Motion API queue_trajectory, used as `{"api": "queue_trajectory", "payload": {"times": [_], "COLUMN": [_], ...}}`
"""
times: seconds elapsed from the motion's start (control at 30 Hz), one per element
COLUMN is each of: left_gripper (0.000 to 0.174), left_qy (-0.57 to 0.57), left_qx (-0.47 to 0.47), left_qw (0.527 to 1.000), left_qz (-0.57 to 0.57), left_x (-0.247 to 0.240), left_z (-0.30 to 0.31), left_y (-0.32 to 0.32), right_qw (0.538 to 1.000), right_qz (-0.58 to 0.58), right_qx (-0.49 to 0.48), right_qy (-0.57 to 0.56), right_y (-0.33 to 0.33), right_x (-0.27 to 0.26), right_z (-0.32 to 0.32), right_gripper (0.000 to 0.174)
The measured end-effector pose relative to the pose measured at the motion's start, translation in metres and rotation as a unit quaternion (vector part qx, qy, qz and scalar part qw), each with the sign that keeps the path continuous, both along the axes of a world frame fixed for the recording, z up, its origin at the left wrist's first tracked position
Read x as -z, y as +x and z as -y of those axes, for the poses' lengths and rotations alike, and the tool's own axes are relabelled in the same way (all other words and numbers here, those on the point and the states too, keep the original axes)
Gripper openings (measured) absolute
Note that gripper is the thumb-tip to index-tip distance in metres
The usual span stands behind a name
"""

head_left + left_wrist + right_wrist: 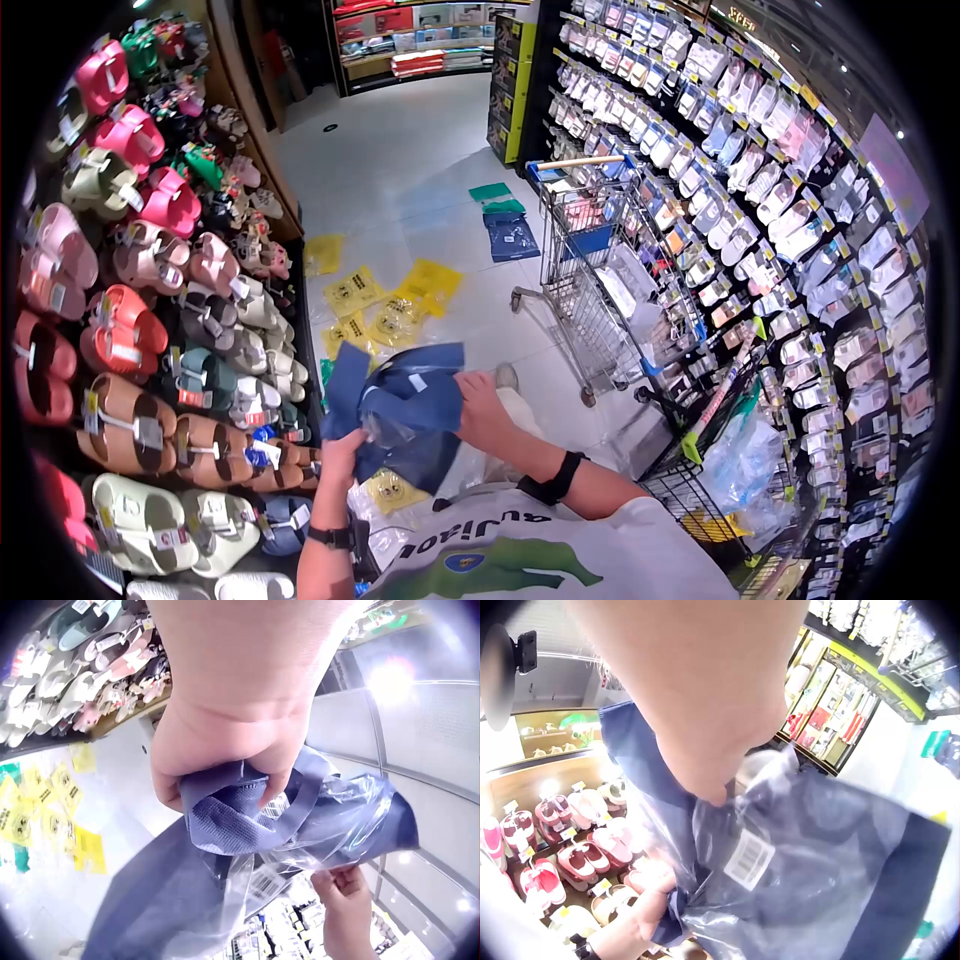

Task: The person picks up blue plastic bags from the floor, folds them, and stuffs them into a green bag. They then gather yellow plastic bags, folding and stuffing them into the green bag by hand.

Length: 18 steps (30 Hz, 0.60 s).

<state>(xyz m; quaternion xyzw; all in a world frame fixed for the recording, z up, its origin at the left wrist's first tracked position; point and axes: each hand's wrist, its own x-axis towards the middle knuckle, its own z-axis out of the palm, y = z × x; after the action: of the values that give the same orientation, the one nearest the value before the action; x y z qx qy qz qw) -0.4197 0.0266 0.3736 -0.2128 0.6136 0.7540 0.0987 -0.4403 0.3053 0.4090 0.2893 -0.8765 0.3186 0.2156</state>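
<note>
A navy-and-clear plastic packaging bag (pixel 420 385) is held up in front of the person's chest by both hands. The left hand (pixel 342 455) grips its bunched near side. There the left wrist view shows a folded navy piece (pixel 232 817) with a finely ribbed surface, thumb and fingers curled round it; I cannot tell whether it is part of the bag. At the opposite edge, the right hand (pixel 485 408) pinches the bag. A white barcode label (pixel 749 859) shows on the clear side, just below the right hand in the right wrist view.
Yellow printed bags (pixel 395 315) lie scattered on the floor, with a navy bag (pixel 512 237) and a green one (pixel 490 193) farther off. Slipper racks (pixel 150 340) line the left. A shopping cart (pixel 590 270) stands right, before hanging packs of socks (pixel 740 150). Another cart (pixel 720 420) is nearer.
</note>
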Motion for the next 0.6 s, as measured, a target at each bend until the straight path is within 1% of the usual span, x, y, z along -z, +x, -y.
{"api": "queue_trajectory", "payload": {"times": [0.03,0.07,0.1,0.17,0.2,0.23,0.3,0.33,0.37,0.4,0.43,0.47,0.5,0.53,0.57,0.6], "left_gripper": [0.031,0.032,0.032,0.043,0.046,0.048,0.049,0.051,0.051,0.05,0.05,0.05,0.051,0.053,0.053,0.055], "left_qy": [-0.02,-0.053,-0.085,-0.187,-0.193,-0.246,-0.249,-0.255,-0.278,-0.327,-0.372,-0.376,-0.382,-0.387,-0.388,-0.371], "left_qx": [-0.031,-0.064,-0.098,-0.133,-0.123,-0.089,-0.105,-0.096,-0.104,-0.066,-0.025,-0.023,0.031,0.082,0.075,0.106], "left_qw": [0.999,0.996,0.99,0.971,0.968,0.961,0.96,0.958,0.947,0.938,0.925,0.925,0.919,0.909,0.911,0.912], "left_qz": [0.007,-0.02,-0.048,-0.072,-0.1,-0.095,-0.076,-0.086,-0.121,-0.097,-0.067,-0.051,-0.092,-0.13,-0.119,-0.135], "left_x": [0.002,0.012,0.022,0.035,0.035,0.025,0.038,0.043,0.053,0.052,0.046,0.045,0.046,0.047,0.035,0.019], "left_z": [0.005,0.011,0.013,0.008,-0.005,-0.021,-0.051,-0.067,-0.085,-0.102,-0.114,-0.12,-0.131,-0.14,-0.151,-0.164], "left_y": [-0.012,-0.026,-0.04,-0.074,-0.097,-0.122,-0.179,-0.211,-0.239,-0.266,-0.286,-0.304,-0.329,-0.348,-0.365,-0.385], "right_qw": [0.999,0.999,0.99,0.96,0.862,0.823,0.782,0.778,0.826,0.864,0.867,0.871,0.88,0.878,0.901,0.921], "right_qz": [0.018,0.039,0.112,0.203,0.36,0.374,0.423,0.425,0.377,0.333,0.305,0.312,0.309,0.315,0.283,0.247], "right_qx": [0.031,0.024,0.018,-0.005,-0.057,-0.089,-0.113,-0.118,-0.134,-0.144,-0.164,-0.169,-0.182,-0.192,-0.189,-0.184], "right_qy": [-0.005,-0.012,-0.09,-0.193,-0.351,-0.417,-0.445,-0.446,-0.397,-0.35,-0.359,-0.34,-0.311,-0.304,-0.269,-0.237], "right_y": [-0.019,-0.042,-0.063,-0.112,-0.138,-0.169,-0.229,-0.265,-0.293,-0.313,-0.336,-0.352,-0.373,-0.392,-0.406,-0.417], "right_x": [0.004,0.022,0.035,0.057,0.072,0.082,0.082,0.078,0.071,0.067,0.061,0.039,0.018,0.017,0.02,0.022], "right_z": [0.0,-0.002,-0.003,-0.011,-0.012,-0.016,-0.028,-0.04,-0.049,-0.054,-0.06,-0.067,-0.076,-0.077,-0.071,-0.064], "right_gripper": [0.034,0.045,0.057,0.068,0.07,0.078,0.09,0.09,0.095,0.1,0.099,0.096,0.093,0.093,0.087,0.081]}}
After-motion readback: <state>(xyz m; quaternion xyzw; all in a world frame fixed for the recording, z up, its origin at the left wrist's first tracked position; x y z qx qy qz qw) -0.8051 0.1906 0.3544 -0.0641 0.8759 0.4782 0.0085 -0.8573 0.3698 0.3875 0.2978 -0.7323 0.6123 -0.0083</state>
